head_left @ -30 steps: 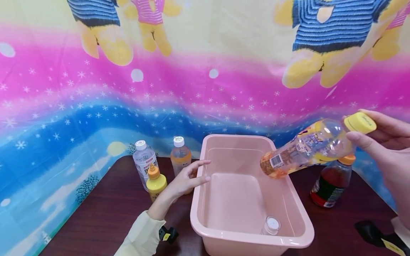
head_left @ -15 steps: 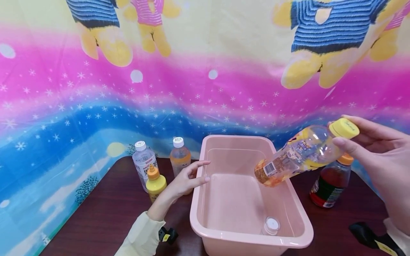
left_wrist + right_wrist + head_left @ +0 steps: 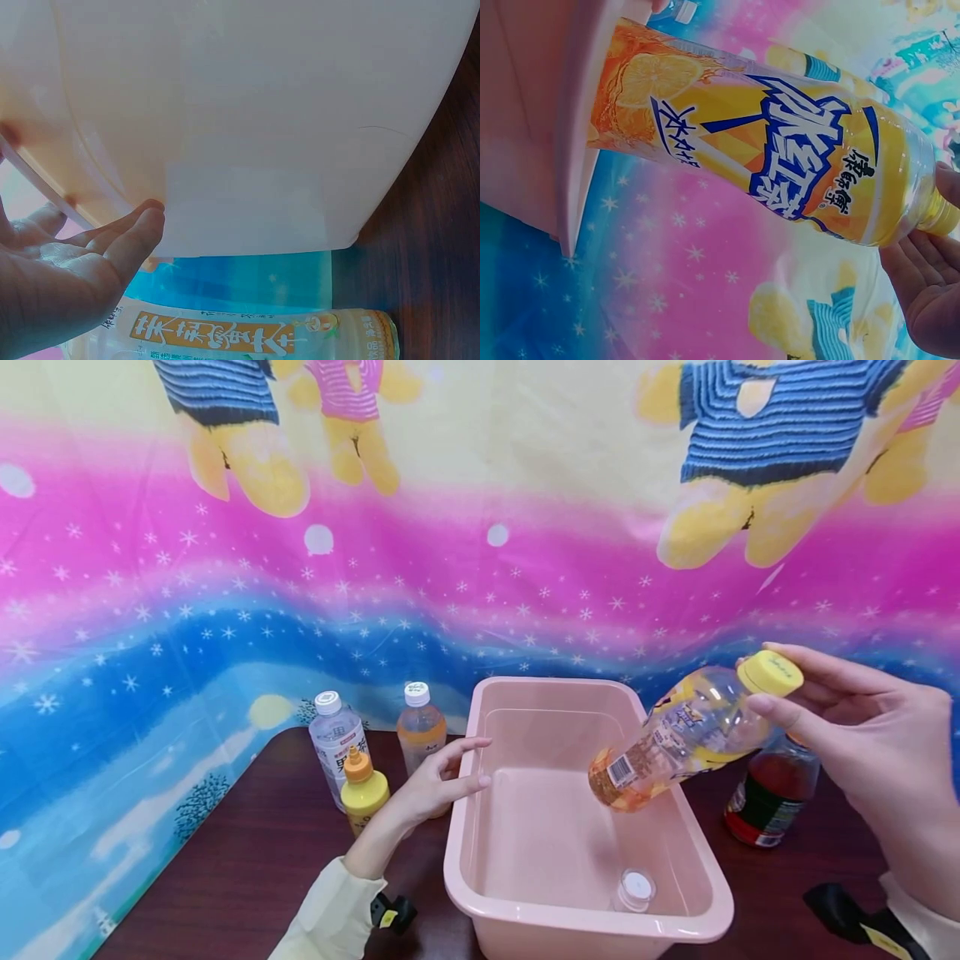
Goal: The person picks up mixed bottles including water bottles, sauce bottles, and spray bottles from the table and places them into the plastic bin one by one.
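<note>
My right hand [image 3: 870, 718] pinches a yellow-labelled iced tea bottle [image 3: 678, 739] by its yellow cap. The bottle tilts, its base over the right part of a pink plastic tub [image 3: 551, 910] and below the rim line. In the right wrist view the bottle's orange and yellow label [image 3: 780, 150] faces the camera. On the tub's left rim rests my left hand [image 3: 438, 777], thumb inside and fingers spread along the edge; the left wrist view shows fingers against the tub's outer wall [image 3: 247, 135]. A small white-capped bottle [image 3: 636, 891] lies inside the tub's near right corner.
Left of the tub stand a white-capped clear bottle [image 3: 337, 743], a yellow squeeze bottle [image 3: 365, 793] and an orange drink bottle [image 3: 420, 727]. A dark red drink bottle [image 3: 771, 793] stands at the right, partly behind the held one. A printed curtain [image 3: 487, 568] hangs behind the table [image 3: 225, 860].
My right hand has moved left and down with the iced tea bottle, bringing its base further over the tub. The left hand stays on the rim.
</note>
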The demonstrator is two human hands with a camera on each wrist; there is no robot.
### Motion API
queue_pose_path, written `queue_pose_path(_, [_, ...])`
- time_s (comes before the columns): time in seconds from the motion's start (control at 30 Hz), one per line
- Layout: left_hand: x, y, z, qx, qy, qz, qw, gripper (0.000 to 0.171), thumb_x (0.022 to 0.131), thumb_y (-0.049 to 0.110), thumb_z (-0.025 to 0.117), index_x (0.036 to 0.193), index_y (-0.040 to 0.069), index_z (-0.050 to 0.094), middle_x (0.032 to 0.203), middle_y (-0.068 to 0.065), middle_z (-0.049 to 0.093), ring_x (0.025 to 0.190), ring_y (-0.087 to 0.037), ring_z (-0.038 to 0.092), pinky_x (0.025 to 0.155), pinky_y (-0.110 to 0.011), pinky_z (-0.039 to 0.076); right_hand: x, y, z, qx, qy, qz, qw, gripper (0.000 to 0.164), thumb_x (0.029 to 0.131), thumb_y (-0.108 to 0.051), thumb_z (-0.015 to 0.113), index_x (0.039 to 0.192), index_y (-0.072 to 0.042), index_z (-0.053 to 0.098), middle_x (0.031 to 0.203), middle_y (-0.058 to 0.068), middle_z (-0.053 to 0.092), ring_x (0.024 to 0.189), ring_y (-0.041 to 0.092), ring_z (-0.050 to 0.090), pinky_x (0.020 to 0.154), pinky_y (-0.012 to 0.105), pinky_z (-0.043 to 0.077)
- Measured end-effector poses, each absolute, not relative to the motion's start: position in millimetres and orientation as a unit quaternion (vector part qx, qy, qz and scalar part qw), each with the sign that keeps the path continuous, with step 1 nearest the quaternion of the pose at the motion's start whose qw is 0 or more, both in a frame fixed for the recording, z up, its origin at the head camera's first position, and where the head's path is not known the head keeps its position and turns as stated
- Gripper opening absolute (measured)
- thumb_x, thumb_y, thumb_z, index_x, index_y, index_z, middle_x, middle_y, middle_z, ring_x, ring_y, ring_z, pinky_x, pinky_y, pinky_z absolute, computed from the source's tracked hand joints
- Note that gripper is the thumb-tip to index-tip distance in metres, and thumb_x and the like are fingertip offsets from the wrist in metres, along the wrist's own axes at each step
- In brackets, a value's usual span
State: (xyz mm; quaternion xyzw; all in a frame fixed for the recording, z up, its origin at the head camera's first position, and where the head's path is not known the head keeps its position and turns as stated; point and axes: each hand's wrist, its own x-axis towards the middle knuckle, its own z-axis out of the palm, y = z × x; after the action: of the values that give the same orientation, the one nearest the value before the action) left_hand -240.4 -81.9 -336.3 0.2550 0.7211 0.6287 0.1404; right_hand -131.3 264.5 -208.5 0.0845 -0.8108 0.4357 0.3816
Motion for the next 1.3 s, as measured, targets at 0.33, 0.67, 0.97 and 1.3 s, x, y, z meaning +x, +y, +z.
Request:
queue_pose_path(0.33, [-239.1,-81.4,-334.2,0.253,0.722,0.629,0.138,0.060,0.085,0.028,0.063,0.137,0.011,0.038,0.136,-0.019,0.040,0.119,-0.036,0.045,0.088,-0.046,0.047,-133.7,255.2,-212.8,0.105,-0.812,0.447,0.360,0.048,0.075,0.008,0.067,0.121,0.000,0.057,0.100,-0.019,0.064,0.087,-0.005,0.062,0.068,0.009,0.047])
queue_pose_path(0.67, [-240.8,-82.0,-336.2,0.264,0.714,0.632,0.143,0.061,0.086,0.028,0.062,0.137,0.007,0.037,0.136,-0.023,0.039,0.119,-0.038,0.044,0.089,-0.045,0.047,-138.2,250.8,-221.5,0.106,-0.827,0.436,0.338,0.048,0.074,0.004,0.071,0.120,-0.002,0.059,0.097,-0.024,0.063,0.083,-0.006,0.062,0.069,0.008,0.047])
queue_pose_path(0.97, [-240.5,-81.5,-334.6,0.263,0.707,0.640,0.147,0.060,0.086,0.026,0.062,0.137,0.006,0.036,0.135,-0.024,0.039,0.118,-0.037,0.045,0.088,-0.046,0.047,-140.8,247.5,-228.0,0.115,-0.837,0.432,0.315,0.046,0.074,0.001,0.072,0.118,-0.002,0.060,0.094,-0.025,0.063,0.081,-0.005,0.063,0.068,0.009,0.048])
queue_pose_path(1.3, [-240.1,-81.4,-334.9,0.262,0.713,0.635,0.144,0.060,0.086,0.027,0.062,0.137,0.007,0.037,0.134,-0.024,0.040,0.118,-0.038,0.045,0.087,-0.045,0.048,-145.4,246.5,-240.8,0.154,-0.840,0.429,0.293,0.049,0.073,0.003,0.073,0.120,0.001,0.058,0.095,-0.026,0.062,0.084,-0.008,0.061,0.090,0.013,0.041])
